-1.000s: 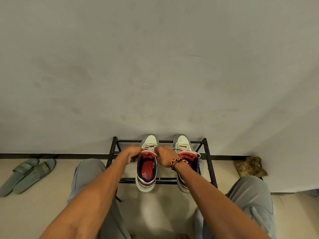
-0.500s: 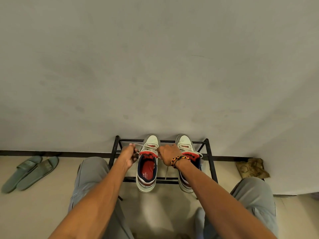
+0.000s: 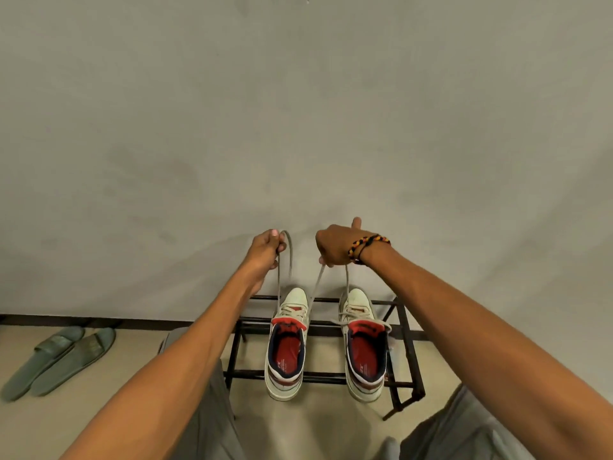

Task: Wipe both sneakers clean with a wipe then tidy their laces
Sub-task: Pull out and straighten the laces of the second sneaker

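The left hand (image 3: 265,247) pinches one lace end (image 3: 284,260), and the right hand (image 3: 335,245) is closed on the other lace end (image 3: 318,280). Both ends rise from the left sneaker (image 3: 288,343) on the rack (image 3: 403,330). For a tidy lace, I think it is best to pull both ends evenly, then cross them. The right sneaker (image 3: 365,343) waits beside it.

Lace ends (image 3: 326,260) hidden inside fists.
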